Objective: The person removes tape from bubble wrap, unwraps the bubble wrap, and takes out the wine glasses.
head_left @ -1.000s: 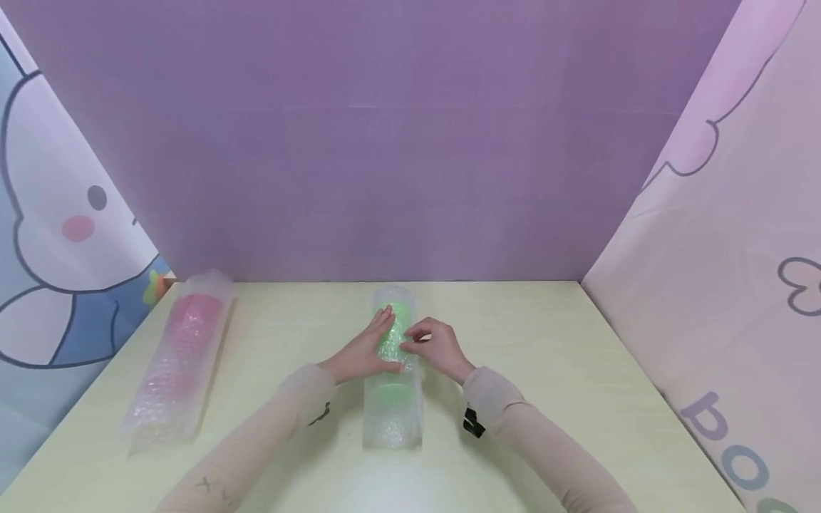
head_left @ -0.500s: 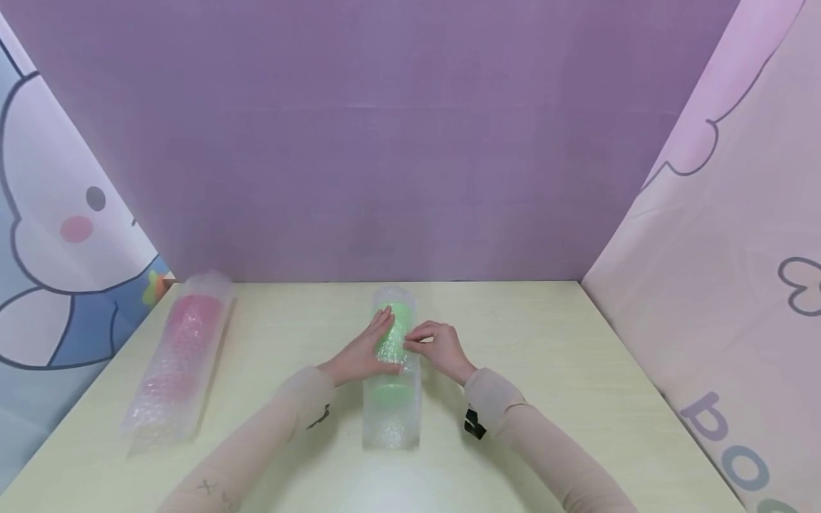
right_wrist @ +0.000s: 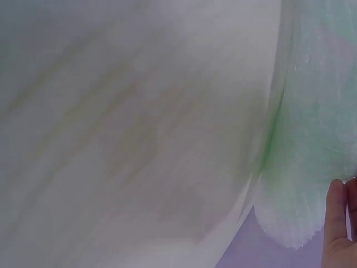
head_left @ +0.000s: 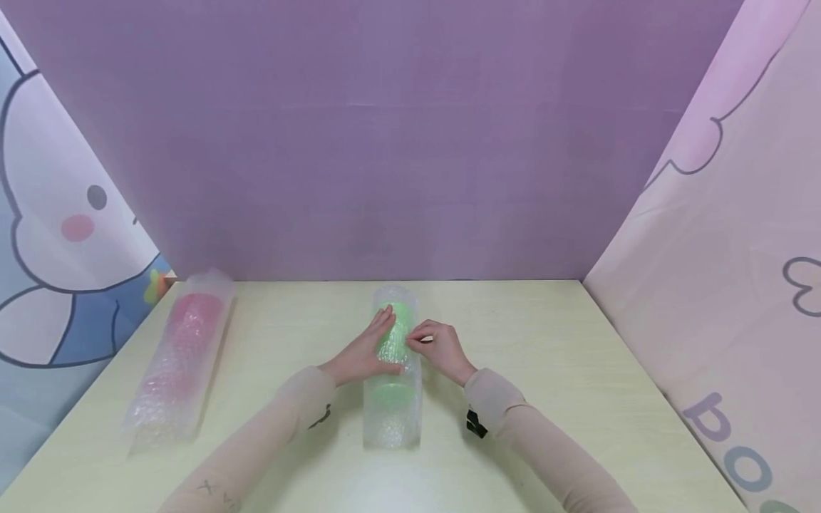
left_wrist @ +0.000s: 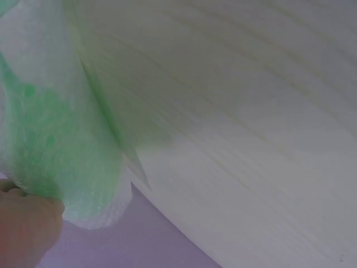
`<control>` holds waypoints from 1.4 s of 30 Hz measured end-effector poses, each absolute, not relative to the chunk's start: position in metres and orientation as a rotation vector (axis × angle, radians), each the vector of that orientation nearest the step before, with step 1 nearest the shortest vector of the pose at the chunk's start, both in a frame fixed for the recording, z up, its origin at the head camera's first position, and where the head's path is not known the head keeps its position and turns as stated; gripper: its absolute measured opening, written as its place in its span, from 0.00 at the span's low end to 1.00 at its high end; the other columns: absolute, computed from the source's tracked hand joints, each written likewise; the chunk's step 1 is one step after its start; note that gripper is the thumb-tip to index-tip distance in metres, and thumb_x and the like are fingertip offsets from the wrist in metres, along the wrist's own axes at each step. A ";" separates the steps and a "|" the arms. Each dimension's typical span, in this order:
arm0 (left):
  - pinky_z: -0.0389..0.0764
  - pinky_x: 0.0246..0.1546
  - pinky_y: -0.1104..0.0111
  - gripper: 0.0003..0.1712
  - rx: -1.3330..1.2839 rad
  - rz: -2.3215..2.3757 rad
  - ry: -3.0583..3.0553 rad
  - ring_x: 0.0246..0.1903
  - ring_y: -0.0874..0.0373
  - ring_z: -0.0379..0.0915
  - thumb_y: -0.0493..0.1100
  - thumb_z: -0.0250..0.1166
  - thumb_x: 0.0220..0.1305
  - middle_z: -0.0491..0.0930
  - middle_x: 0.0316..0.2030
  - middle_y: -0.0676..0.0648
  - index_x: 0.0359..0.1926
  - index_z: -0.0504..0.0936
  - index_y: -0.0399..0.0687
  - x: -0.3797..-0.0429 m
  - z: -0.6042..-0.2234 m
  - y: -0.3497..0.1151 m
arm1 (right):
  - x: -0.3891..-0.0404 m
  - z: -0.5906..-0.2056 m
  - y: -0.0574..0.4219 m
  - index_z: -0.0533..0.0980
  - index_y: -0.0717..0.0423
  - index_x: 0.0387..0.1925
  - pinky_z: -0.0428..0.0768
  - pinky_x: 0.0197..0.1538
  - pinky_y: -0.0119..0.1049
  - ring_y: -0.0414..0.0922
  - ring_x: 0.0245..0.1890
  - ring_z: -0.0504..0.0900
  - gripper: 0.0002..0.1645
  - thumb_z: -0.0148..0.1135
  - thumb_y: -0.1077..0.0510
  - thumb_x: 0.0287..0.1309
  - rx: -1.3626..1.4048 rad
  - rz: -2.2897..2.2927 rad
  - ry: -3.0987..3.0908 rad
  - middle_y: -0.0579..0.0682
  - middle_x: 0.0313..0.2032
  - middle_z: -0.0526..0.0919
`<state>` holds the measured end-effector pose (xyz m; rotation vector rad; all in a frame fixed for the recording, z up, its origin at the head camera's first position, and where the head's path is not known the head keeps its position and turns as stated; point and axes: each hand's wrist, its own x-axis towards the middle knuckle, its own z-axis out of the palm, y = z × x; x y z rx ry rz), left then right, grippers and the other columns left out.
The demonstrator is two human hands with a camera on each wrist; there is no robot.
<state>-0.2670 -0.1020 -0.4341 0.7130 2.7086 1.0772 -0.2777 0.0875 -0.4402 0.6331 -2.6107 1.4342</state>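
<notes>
A green cup-like object (head_left: 400,328), rolled in clear bubble wrap (head_left: 393,426), lies lengthwise in the middle of the table. My left hand (head_left: 365,354) rests across the roll from its left side, thumb and fingers spread apart. On the other side my right hand (head_left: 442,350) pinches at the wrap's right edge with thumb and forefinger. The wrap blurs the green object's exact shape. Part of the left hand (left_wrist: 30,229) shows beside the green wrapped bundle (left_wrist: 61,139) in the left wrist view. Two right fingers (right_wrist: 336,209) reach the wrap in the right wrist view.
A second bubble-wrapped bundle (head_left: 182,356), pink inside, lies on the left of the pale wooden table (head_left: 545,342). A purple panel (head_left: 398,142) stands along the back edge. Printed cloths, one a cartoon (head_left: 77,178), hang at both sides.
The right fingertips have drawn together and shifted slightly right at the wrap's edge. My left hand and both bundles stay in place.
</notes>
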 end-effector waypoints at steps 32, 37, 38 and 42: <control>0.45 0.70 0.53 0.62 0.698 1.132 2.724 0.71 0.58 0.25 0.58 0.72 0.44 0.32 0.72 0.55 0.71 0.43 0.46 -0.266 -0.442 -0.100 | -0.275 -0.444 0.088 0.80 0.61 0.36 0.80 0.48 0.34 0.46 0.41 0.80 0.07 0.59 0.63 0.56 0.513 1.650 -2.578 0.53 0.38 0.83; 0.44 0.70 0.53 0.62 0.691 1.126 2.731 0.71 0.58 0.25 0.57 0.72 0.44 0.32 0.72 0.55 0.71 0.43 0.47 -0.266 -0.441 -0.099 | -0.275 -0.444 0.088 0.80 0.60 0.37 0.79 0.50 0.38 0.46 0.43 0.79 0.08 0.59 0.61 0.56 0.452 1.687 -2.597 0.53 0.38 0.83; 0.44 0.70 0.53 0.62 0.690 1.123 2.732 0.71 0.58 0.25 0.57 0.72 0.44 0.32 0.72 0.55 0.71 0.43 0.46 -0.266 -0.441 -0.099 | -0.275 -0.445 0.088 0.80 0.59 0.37 0.79 0.50 0.38 0.46 0.43 0.79 0.08 0.59 0.61 0.56 0.436 1.693 -2.603 0.52 0.38 0.83; 0.44 0.70 0.53 0.62 0.686 1.114 2.735 0.71 0.59 0.24 0.57 0.72 0.44 0.32 0.72 0.55 0.71 0.43 0.46 -0.266 -0.441 -0.099 | -0.275 -0.445 0.088 0.80 0.58 0.37 0.79 0.48 0.37 0.45 0.43 0.78 0.08 0.60 0.60 0.56 0.365 1.763 -2.616 0.51 0.38 0.83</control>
